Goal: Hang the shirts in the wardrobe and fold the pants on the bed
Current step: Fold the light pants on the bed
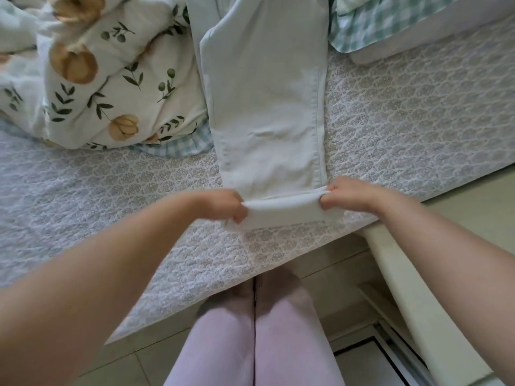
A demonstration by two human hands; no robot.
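Pale blue pants [267, 112], legs stacked, hem lifted

No legible text, label, brand, number or sign on the pants [267, 107], quilt [117, 79] or bedspread [404, 121].

The person wears pale pink trousers [223, 346], with bare forearms [117, 254].
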